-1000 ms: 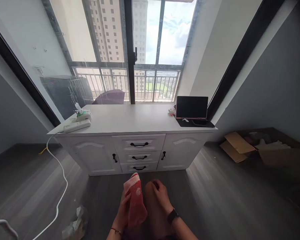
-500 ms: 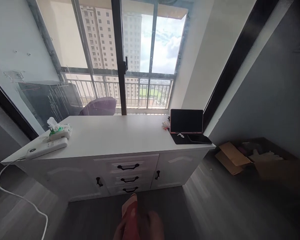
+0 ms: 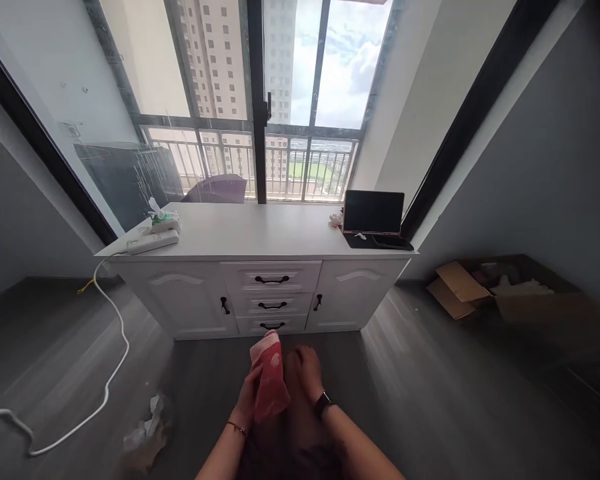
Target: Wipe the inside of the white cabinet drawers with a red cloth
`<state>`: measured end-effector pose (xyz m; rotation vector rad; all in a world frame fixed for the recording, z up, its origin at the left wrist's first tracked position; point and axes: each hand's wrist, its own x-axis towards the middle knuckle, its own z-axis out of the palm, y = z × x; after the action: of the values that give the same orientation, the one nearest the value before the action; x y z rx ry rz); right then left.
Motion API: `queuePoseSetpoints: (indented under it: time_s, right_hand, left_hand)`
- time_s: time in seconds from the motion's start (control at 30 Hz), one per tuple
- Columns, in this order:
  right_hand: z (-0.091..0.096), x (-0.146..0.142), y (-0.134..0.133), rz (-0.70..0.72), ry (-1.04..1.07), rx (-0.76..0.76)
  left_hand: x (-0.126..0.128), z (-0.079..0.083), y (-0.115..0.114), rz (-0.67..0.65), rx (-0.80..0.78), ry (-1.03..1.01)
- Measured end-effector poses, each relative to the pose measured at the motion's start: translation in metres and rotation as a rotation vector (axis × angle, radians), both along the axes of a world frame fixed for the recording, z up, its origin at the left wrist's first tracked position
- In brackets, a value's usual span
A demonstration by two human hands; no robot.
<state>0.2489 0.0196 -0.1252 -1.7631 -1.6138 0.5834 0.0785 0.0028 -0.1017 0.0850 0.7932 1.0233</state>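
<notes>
**Red cloth held up in left hand, right hand resting on knee**

My left hand (image 3: 247, 399) is closed around the near edge of the red cloth (image 3: 270, 377), thumb side up. The cloth stands up off my lap, probably so its white-patterned face stays toward me. My right hand (image 3: 307, 365) lies on my knee (image 3: 296, 403) just beside the cloth, fingers loosely bent, holding nothing. There is a watch (image 3: 323, 403) on that wrist.

Ahead is a white counter (image 3: 260, 235) with its drawers (image 3: 271, 280) shut. A tablet (image 3: 373, 212) stands at its right end, a wipes pack (image 3: 164, 219) and power strip (image 3: 153, 241) at its left. A white cable (image 3: 116, 313) trails over the floor (image 3: 430, 400). A crumpled wrapper (image 3: 147, 433) lies near my left side, a cardboard box (image 3: 455, 288) far right. Nothing sits between my hands and the counter.
</notes>
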Motion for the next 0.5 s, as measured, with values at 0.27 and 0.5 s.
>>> queuePoseSetpoints:
  time_s: [0.27,0.5]
  right_hand:
    - [0.025,0.003,0.035,0.105,0.020,-0.090]
    - [0.062,0.006,0.090,0.147,-0.032,0.062]
  left_hand:
    - [-0.035,0.027,-0.030,0.149,-0.083,0.007]
    - [-0.087,0.047,-0.035,0.145,-0.178,0.069]
